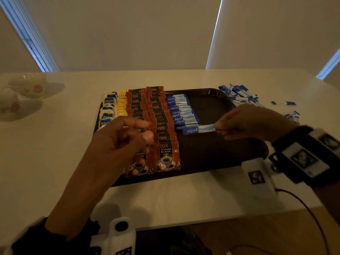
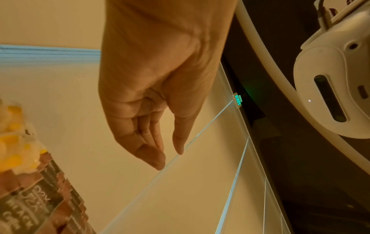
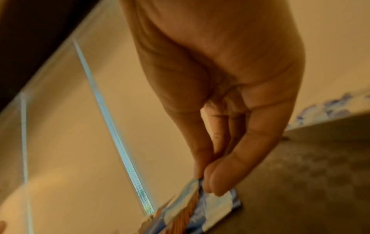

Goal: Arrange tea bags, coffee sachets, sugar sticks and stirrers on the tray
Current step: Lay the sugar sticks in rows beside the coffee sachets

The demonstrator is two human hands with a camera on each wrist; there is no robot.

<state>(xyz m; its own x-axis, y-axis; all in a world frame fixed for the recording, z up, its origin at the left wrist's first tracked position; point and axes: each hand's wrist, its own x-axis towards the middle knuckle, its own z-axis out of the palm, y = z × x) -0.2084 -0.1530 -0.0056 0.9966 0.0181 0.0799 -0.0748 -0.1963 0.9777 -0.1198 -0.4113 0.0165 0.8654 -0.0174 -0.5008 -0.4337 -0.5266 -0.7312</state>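
Sugar stick [image 1: 198, 129] pinched at its white end by right hand [image 1: 246, 122], held just above tray [image 1: 211, 100], blue end pointing toward coffee rows. Long axis roughly across tray, parallel w/ sugar sticks already laid [image 1: 181, 111]. Sits at near end of that column, just beside last laid stick, maybe overlapping it a bit; can't tell if touching tray yet. In right wrist view, thumb and fingertips [image 3: 218, 180] clamped on wrapper end.

Next move, by judgement: lower and let go so stick lands in line at near end of column. Key relation: stick lies straight off right-hand fingertips toward tray's left, so only a short drop plus slight nudge needed. Right hand clearly the nearer one; left not needed.

Left hand [image 1: 125, 140] hovering over coffee sachets [image 1: 161, 129], fingers loosely curled, holding nothing; left wrist view confirms empty palm.

Farther left on tray: tea bags [image 1: 108, 111], then yellow packets [image 1: 122, 105]. Right part of tray bare. No stirrers seen.

Off tray, right of it: loose sugar pile [image 1: 239, 94] on table [image 1: 165, 199]. Left of tray: floral cups [image 1: 27, 85].
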